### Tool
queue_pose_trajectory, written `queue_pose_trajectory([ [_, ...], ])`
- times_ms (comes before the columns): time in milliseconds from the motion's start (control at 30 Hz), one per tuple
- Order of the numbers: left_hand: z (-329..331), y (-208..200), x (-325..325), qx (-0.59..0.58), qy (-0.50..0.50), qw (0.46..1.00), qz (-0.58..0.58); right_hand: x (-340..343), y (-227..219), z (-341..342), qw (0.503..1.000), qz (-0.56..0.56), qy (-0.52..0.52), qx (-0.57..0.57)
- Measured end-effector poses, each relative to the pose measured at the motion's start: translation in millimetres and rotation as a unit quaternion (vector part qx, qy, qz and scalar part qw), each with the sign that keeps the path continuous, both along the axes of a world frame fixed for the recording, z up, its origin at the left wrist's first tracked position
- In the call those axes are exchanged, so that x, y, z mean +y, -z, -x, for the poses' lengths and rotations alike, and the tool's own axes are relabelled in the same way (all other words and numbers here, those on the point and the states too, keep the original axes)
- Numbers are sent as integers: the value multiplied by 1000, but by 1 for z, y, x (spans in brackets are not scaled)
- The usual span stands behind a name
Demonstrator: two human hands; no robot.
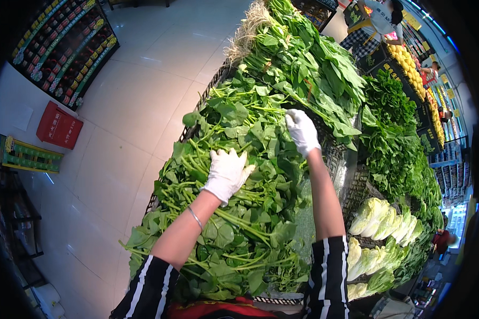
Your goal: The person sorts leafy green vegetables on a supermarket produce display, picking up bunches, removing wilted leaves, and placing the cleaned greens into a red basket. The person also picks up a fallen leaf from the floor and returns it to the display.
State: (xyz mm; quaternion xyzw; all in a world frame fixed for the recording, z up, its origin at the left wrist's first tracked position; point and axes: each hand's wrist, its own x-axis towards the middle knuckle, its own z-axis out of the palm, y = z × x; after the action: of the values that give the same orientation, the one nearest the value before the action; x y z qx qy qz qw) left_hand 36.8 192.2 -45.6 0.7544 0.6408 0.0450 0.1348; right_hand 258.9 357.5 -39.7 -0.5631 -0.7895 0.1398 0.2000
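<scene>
A broad heap of leafy greens (250,212) with pale green stems fills the black basket in front of me. My left hand (228,171), in a white glove, lies on the middle of the heap with its fingers apart and pressed against stems and leaves. Farther off and to the right, my right hand (301,133), gloved too, has its fingers curled closed at the heap's right edge. Stems of the greens run up to those fingers; the fingertips are partly hidden. Beyond it lie long-leaved greens with roots (314,74).
The basket's black rim (205,98) borders a tiled floor (117,165) on the left. Wrapped cabbages (380,220) and darker greens (394,138) stand to the right. A red box (59,126) sits by shelves at the left. A person (375,26) stands near yellow fruit (408,69).
</scene>
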Motion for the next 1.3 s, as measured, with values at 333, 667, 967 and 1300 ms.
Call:
queue_pose_trajectory([
  [333, -4, 6, -2, 33, -5, 998, -54, 28, 21, 10, 982, -182, 17, -50],
  [667, -8, -7, -8, 64, -11, 998, 25, -50, -42, 115, 953, -4, -274, -126],
  [967, -6, 4, -7, 4, -27, 998, -60, 57, 27, 108, 973, -14, -173, -152],
  [1300, -7, -6, -12, 21, 0, 1000, -3, -29, 23, 106, 971, 59, -197, -121],
])
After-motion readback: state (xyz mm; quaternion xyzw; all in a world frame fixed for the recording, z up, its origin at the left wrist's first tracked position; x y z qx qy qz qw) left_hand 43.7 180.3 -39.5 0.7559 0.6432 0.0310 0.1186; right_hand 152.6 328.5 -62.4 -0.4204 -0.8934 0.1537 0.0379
